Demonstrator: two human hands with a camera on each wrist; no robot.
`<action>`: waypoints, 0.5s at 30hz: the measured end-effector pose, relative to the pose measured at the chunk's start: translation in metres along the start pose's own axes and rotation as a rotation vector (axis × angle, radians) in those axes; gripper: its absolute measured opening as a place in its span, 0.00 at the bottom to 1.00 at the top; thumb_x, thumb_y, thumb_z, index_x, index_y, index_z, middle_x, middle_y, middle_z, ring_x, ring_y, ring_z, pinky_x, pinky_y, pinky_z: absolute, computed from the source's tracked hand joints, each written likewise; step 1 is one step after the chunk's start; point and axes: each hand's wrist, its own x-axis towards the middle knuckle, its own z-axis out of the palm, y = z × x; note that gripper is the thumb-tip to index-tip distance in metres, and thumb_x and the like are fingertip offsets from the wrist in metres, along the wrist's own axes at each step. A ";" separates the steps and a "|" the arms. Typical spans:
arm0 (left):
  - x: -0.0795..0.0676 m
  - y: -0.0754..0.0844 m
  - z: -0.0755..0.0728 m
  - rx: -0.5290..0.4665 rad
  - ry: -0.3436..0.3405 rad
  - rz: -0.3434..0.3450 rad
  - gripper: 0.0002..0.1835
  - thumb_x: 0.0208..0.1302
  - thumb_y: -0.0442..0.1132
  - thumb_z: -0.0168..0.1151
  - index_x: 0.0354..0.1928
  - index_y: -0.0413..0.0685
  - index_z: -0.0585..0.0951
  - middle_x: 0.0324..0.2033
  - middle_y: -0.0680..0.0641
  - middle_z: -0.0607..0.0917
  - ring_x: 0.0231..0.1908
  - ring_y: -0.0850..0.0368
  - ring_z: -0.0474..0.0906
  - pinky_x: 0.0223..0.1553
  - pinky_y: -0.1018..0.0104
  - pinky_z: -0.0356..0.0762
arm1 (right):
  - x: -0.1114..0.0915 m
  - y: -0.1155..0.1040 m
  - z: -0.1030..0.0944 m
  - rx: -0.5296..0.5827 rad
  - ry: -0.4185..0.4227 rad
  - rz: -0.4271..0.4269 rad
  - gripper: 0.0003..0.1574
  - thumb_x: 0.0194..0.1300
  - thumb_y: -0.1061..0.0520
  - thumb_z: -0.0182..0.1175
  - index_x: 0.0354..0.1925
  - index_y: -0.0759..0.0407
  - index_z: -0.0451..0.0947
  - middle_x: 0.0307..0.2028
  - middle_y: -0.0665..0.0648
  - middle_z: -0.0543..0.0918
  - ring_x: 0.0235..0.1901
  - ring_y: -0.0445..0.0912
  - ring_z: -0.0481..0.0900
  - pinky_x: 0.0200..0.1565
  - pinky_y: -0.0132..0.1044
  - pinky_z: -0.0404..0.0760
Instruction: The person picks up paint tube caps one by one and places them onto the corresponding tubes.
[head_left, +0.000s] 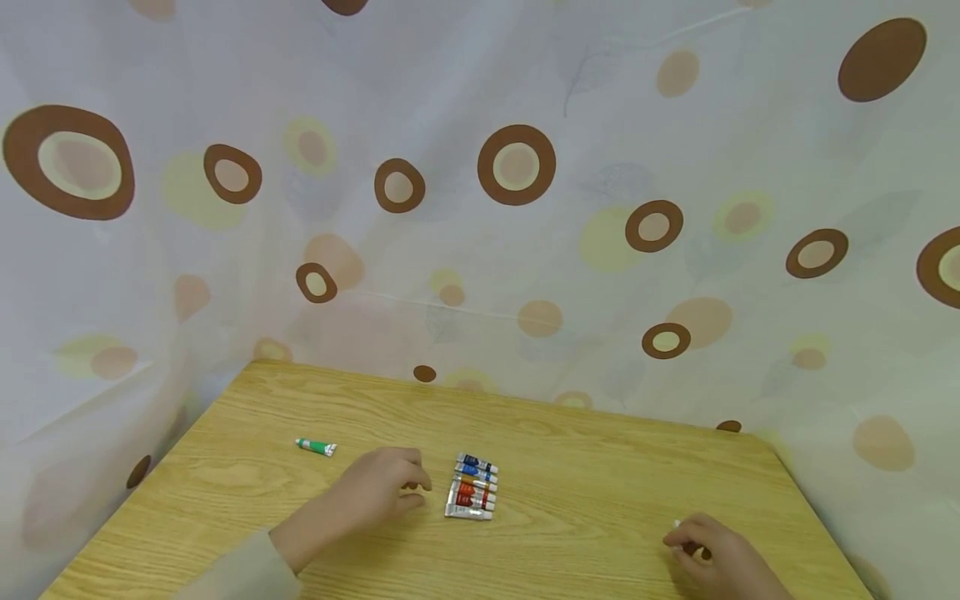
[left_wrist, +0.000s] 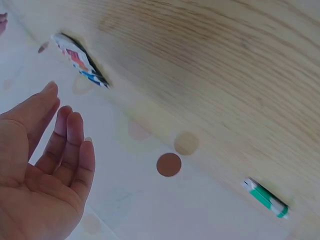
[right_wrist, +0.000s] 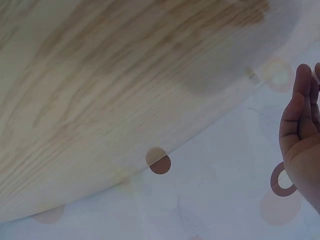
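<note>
Several small paint tubes [head_left: 472, 487] lie side by side in a row on the wooden table, with dark blue, blue, ochre, red and silvery white bodies and pale caps. My left hand [head_left: 386, 483] hovers just left of that row, its fingers loosely bent and nothing between them. Further left lies a single green paint tube [head_left: 316, 447], also seen in the left wrist view. At the right, my right hand [head_left: 720, 554] pinches a small white-ended thing [head_left: 677, 523], mostly hidden by its fingers. Only part of that hand enters the right wrist view, at the right edge.
The wooden table [head_left: 585, 467] reaches back to a pale curtain [head_left: 450, 100] with brown rings and dots, which hangs behind it and along both sides. Bare wood separates the row of tubes from my right hand.
</note>
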 end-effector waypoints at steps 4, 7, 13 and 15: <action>-0.010 -0.007 -0.009 -0.004 0.000 -0.019 0.06 0.59 0.39 0.76 0.39 0.50 0.91 0.31 0.58 0.83 0.28 0.72 0.71 0.31 0.76 0.74 | 0.003 -0.008 0.004 0.002 0.091 -0.047 0.13 0.57 0.72 0.70 0.37 0.57 0.87 0.33 0.45 0.78 0.33 0.23 0.73 0.27 0.28 0.75; -0.018 -0.012 -0.016 -0.018 -0.001 -0.027 0.07 0.59 0.38 0.76 0.40 0.49 0.91 0.31 0.57 0.83 0.29 0.70 0.72 0.30 0.76 0.74 | 0.006 -0.016 0.005 0.013 0.130 -0.039 0.14 0.56 0.73 0.70 0.38 0.57 0.87 0.34 0.45 0.78 0.32 0.24 0.71 0.26 0.28 0.74; -0.035 -0.023 -0.026 -0.042 -0.013 -0.023 0.07 0.59 0.36 0.76 0.40 0.49 0.91 0.33 0.59 0.82 0.30 0.74 0.73 0.31 0.77 0.76 | 0.012 -0.027 0.008 0.019 0.214 -0.049 0.17 0.54 0.75 0.70 0.38 0.56 0.88 0.35 0.44 0.78 0.31 0.26 0.69 0.26 0.25 0.71; -0.040 -0.027 -0.029 -0.044 -0.030 -0.023 0.07 0.59 0.37 0.76 0.39 0.50 0.92 0.32 0.60 0.82 0.30 0.74 0.73 0.31 0.77 0.76 | 0.014 -0.029 0.009 0.020 0.253 -0.079 0.19 0.52 0.76 0.71 0.37 0.57 0.88 0.35 0.45 0.79 0.31 0.27 0.70 0.27 0.23 0.70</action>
